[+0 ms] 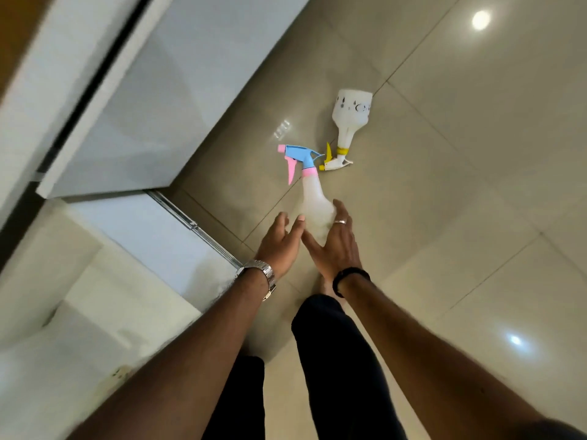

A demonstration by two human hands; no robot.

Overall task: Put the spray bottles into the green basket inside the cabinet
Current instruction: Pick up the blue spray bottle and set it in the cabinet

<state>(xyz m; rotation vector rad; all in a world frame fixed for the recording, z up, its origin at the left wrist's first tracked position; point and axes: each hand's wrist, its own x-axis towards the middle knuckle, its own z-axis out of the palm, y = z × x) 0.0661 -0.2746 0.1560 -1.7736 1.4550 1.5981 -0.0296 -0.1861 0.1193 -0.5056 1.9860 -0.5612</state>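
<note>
left hand: open, fingers spread, just beside the base of the pink and blue spray bottle
right hand: open, touching that bottle's base, not gripping
pink and blue spray bottle: lying on the floor
yellow spray bottle: lying on the floor beyond, nozzles nearly meeting
cabinet door: open, at left

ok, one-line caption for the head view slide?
Both hands, left hand and right hand, close on the pink-and-blue spray bottle lying on the tiled floor.

Head view, steeply down, floor near.
</note>
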